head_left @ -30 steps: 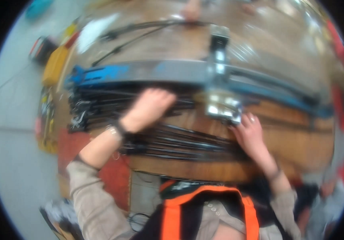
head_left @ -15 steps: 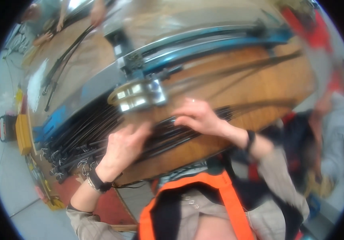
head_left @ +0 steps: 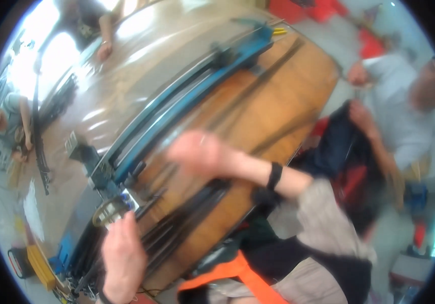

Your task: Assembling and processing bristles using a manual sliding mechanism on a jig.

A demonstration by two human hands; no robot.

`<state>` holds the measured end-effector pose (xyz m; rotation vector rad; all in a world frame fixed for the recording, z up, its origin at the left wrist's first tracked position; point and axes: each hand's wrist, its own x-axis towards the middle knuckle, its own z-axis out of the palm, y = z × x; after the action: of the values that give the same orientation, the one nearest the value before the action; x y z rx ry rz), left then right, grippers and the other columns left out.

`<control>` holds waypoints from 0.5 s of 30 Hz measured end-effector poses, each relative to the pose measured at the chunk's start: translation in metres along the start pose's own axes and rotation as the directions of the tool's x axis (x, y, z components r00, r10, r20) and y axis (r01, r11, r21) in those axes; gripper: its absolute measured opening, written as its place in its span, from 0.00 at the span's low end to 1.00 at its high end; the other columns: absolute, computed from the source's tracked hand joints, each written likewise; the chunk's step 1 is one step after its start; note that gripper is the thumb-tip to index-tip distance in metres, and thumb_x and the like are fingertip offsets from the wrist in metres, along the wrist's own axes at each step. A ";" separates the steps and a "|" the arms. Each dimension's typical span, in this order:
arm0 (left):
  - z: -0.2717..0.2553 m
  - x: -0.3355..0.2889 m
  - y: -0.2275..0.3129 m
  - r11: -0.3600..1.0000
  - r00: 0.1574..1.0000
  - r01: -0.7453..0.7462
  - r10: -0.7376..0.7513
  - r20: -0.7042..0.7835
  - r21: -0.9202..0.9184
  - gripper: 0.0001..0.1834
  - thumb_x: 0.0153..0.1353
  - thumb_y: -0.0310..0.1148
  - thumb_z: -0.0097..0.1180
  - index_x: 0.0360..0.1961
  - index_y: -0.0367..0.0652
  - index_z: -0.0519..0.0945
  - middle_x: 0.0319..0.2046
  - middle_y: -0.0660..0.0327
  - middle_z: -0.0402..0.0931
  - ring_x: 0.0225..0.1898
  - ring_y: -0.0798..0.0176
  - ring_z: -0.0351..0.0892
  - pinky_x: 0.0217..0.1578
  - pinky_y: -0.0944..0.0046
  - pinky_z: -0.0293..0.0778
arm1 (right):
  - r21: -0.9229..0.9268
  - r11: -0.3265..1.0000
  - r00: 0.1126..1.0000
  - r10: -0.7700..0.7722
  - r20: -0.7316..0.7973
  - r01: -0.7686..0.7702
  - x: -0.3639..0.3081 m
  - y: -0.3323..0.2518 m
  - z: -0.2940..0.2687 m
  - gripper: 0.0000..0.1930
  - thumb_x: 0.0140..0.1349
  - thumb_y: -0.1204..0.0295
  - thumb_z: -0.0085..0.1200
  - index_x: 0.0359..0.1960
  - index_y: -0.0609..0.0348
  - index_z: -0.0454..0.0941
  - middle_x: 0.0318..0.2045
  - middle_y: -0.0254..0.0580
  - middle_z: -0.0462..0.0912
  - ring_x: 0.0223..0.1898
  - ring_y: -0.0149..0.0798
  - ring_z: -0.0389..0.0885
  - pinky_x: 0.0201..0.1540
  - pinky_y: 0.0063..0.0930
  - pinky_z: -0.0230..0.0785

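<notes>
My left hand is at the lower left, its fingertips pressed together beside a round brass-coloured wheel on a small clamp-like machine. Whatever those fingers hold is hidden. Motion smears my right hand, raised over the table to the right of the machine. Its outline is rounded, but the fingers do not show clearly. Long thin black rods or cables lie in a bundle on the wood below and between my hands. The machine joins a long blue rail that slants away to the far right.
The wooden tabletop carries blurred dark strips. On the right, a person handles dark cloth. Two more people are at the far left, beside more black rods. A yellow box stands by the table's left edge.
The view has turned, so the rail now slants more steeply and the machine appears lower left. My hands have moved apart, the right one away from the machine.
</notes>
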<state>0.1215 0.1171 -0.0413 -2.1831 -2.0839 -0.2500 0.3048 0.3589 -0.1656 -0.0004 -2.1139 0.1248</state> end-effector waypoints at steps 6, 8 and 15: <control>-0.030 0.072 -0.014 0.997 0.991 -0.023 0.014 0.132 0.069 0.29 0.57 0.19 0.53 0.62 0.43 0.70 0.28 0.54 0.71 0.30 0.50 0.75 0.29 0.53 0.72 | 0.043 0.953 0.949 0.292 0.115 -0.298 -0.008 0.067 -0.036 0.20 0.58 0.68 0.63 0.52 0.56 0.78 0.28 0.45 0.81 0.27 0.44 0.81 0.29 0.32 0.75; -0.014 0.084 -0.017 0.996 0.993 -0.076 0.071 0.097 0.051 0.33 0.56 0.19 0.53 0.65 0.42 0.67 0.27 0.54 0.71 0.31 0.50 0.75 0.30 0.53 0.72 | -0.051 0.949 0.948 0.312 0.060 -0.310 -0.045 0.106 -0.034 0.20 0.59 0.65 0.61 0.53 0.53 0.77 0.26 0.43 0.79 0.25 0.43 0.80 0.28 0.32 0.75; 0.008 0.103 -0.027 0.993 0.992 -0.114 0.113 0.051 0.038 0.30 0.57 0.19 0.54 0.63 0.43 0.69 0.26 0.55 0.70 0.32 0.49 0.75 0.32 0.54 0.73 | -0.011 0.990 0.986 0.141 0.090 -0.141 -0.011 0.099 -0.039 0.18 0.60 0.67 0.62 0.51 0.54 0.78 0.26 0.43 0.81 0.25 0.43 0.79 0.28 0.31 0.73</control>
<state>0.0989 0.2204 -0.0295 -2.2956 -1.9614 -0.1438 0.3392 0.4600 -0.1635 -0.1498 -2.2039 0.2080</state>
